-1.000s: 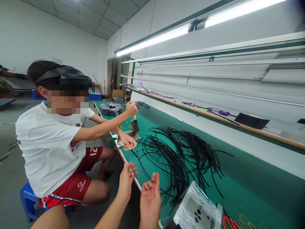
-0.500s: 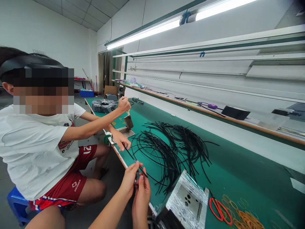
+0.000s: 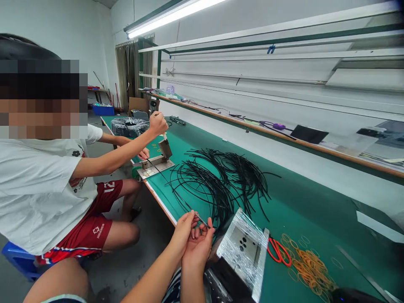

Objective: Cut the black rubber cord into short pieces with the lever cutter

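Note:
My left hand [image 3: 184,230] pinches a thin black cable [image 3: 201,219] between thumb and fingertips. Close beside it, palm up, my right hand [image 3: 199,244] has its thumb and fingertips closed on the same cable's other stretch. The cable seems to run on toward the co-worker's side, but its join at my fingers is too small to make out. A large pile of cut black cables [image 3: 217,189] lies on the green table just beyond my hands. A foil-covered box [image 3: 227,242] stands right of my right hand.
A co-worker sits at left, one hand [image 3: 158,124] on the lever of a bench cutter [image 3: 158,165], the other by its base. Red-handled scissors [image 3: 278,251] and rubber bands [image 3: 311,267] lie right of the box. A cable coil [image 3: 129,126] rests at the far end; a shelf [image 3: 246,123] runs behind.
My hands have shifted slightly right along the cable, the right one turning palm up. The co-worker's lower hand has drawn back from the cable near me to the cutter. The view has shifted.

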### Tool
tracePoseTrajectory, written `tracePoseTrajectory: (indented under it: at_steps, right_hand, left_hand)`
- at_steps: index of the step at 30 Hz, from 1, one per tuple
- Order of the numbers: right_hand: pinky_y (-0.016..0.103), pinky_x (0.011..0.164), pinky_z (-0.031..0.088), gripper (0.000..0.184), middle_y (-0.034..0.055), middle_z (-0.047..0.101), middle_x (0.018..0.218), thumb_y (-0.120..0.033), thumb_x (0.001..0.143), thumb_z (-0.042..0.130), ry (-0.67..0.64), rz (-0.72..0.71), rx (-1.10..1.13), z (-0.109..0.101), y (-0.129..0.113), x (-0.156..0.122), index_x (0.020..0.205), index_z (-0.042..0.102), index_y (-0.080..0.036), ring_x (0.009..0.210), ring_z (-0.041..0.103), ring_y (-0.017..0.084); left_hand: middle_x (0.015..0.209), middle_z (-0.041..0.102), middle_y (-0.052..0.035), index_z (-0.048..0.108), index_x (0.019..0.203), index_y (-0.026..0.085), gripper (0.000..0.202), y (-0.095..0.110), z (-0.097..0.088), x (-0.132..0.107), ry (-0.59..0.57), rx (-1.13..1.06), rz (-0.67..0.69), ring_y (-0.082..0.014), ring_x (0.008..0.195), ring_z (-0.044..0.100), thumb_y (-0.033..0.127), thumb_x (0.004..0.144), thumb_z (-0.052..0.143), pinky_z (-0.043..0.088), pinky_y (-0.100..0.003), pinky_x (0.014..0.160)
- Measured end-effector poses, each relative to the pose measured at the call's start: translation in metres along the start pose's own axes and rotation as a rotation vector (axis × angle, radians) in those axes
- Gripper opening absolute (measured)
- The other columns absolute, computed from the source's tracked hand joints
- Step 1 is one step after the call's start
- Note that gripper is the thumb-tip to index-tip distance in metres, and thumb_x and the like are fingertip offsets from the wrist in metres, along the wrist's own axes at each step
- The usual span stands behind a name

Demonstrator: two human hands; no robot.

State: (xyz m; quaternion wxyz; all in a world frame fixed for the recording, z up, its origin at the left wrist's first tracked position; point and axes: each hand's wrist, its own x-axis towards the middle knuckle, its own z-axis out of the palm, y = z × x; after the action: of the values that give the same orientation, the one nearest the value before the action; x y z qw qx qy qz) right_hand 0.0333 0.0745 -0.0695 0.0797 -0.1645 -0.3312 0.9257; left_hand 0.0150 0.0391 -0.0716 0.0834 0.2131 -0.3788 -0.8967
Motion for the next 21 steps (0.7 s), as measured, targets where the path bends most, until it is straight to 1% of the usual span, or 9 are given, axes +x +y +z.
tracePoseTrajectory:
  at_steps: [1,3,5,8,10,12,16,18,21]
  right_hand:
    - [0.023,0.053,0.037,0.049,-0.0067,0.043,0.073,-0.056,0.080,0.056,-0.009,-0.016,-0.005,-0.0003,0.0005,0.0003,0.120,0.053,-0.028,0.052,0.034,0.007]
    - [0.024,0.054,0.037,0.047,-0.0067,0.040,0.074,-0.055,0.081,0.055,-0.018,-0.048,-0.018,-0.0011,0.0013,0.0010,0.121,0.052,-0.030,0.053,0.031,0.007]
    - [0.024,0.055,0.037,0.047,-0.0067,0.038,0.074,-0.055,0.081,0.056,-0.015,-0.066,-0.025,-0.0017,0.0012,0.0015,0.121,0.052,-0.031,0.053,0.030,0.008]
    - [0.024,0.054,0.035,0.046,-0.0067,0.037,0.074,-0.054,0.079,0.059,-0.004,-0.073,-0.005,-0.0017,-0.0004,0.0012,0.119,0.054,-0.031,0.054,0.029,0.008]
    - [0.023,0.053,0.034,0.042,-0.0068,0.036,0.074,-0.052,0.079,0.061,0.001,-0.049,0.040,-0.0019,-0.0018,0.0009,0.116,0.057,-0.031,0.054,0.029,0.007]
    - [0.022,0.053,0.035,0.038,-0.0070,0.036,0.074,-0.049,0.079,0.063,-0.001,-0.013,0.091,-0.0024,-0.0028,0.0012,0.112,0.060,-0.031,0.054,0.030,0.007]
    - [0.020,0.052,0.037,0.033,-0.0072,0.037,0.073,-0.048,0.079,0.065,-0.012,0.022,0.123,-0.0026,-0.0038,0.0028,0.107,0.063,-0.031,0.053,0.032,0.006]
    - [0.020,0.052,0.038,0.032,-0.0072,0.039,0.072,-0.048,0.079,0.065,-0.008,0.028,0.123,-0.0023,-0.0042,0.0030,0.105,0.064,-0.030,0.052,0.032,0.006]
    - [0.020,0.052,0.039,0.031,-0.0074,0.040,0.071,-0.047,0.077,0.066,-0.013,0.024,0.126,-0.0035,-0.0042,0.0039,0.103,0.064,-0.030,0.052,0.033,0.005]
  left_hand:
    - [0.077,0.067,-0.0060,0.065,0.077,0.013,0.054,-0.0021,-0.0027,0.0031,0.014,0.010,0.018,-0.0126,0.066,0.061,0.061,0.056,0.079,0.046,-0.023,0.063]
    - [0.076,0.068,-0.0071,0.064,0.072,0.013,0.054,-0.0051,-0.0070,0.0074,0.046,0.028,0.028,-0.0164,0.074,0.064,0.062,0.054,0.079,0.049,-0.027,0.076]
    - [0.075,0.069,-0.0077,0.064,0.072,0.014,0.053,-0.0063,-0.0087,0.0091,0.069,0.049,0.029,-0.0188,0.078,0.065,0.062,0.057,0.078,0.049,-0.031,0.080]
    - [0.072,0.068,-0.0079,0.063,0.069,0.014,0.051,-0.0053,-0.0074,0.0087,0.073,0.048,0.002,-0.0187,0.073,0.064,0.062,0.059,0.077,0.049,-0.031,0.076]
    - [0.071,0.067,-0.0085,0.062,0.067,0.014,0.050,-0.0042,-0.0059,0.0081,0.063,0.036,-0.013,-0.0181,0.069,0.063,0.062,0.059,0.077,0.048,-0.030,0.070]
    - [0.072,0.067,-0.0100,0.063,0.067,0.014,0.049,-0.0037,-0.0050,0.0084,0.070,0.026,-0.019,-0.0191,0.071,0.063,0.060,0.059,0.077,0.047,-0.029,0.067]
    - [0.075,0.067,-0.0118,0.064,0.067,0.014,0.051,-0.0049,-0.0045,0.0105,0.113,0.029,-0.023,-0.0234,0.081,0.065,0.061,0.054,0.078,0.048,-0.031,0.071]
    - [0.074,0.066,-0.0109,0.064,0.066,0.014,0.052,-0.0058,-0.0045,0.0114,0.118,0.037,-0.015,-0.0241,0.081,0.065,0.062,0.052,0.078,0.048,-0.032,0.072]
    - [0.071,0.066,-0.0088,0.063,0.065,0.016,0.048,-0.0079,-0.0052,0.0130,0.111,0.045,-0.023,-0.0232,0.079,0.065,0.059,0.054,0.078,0.047,-0.031,0.071]
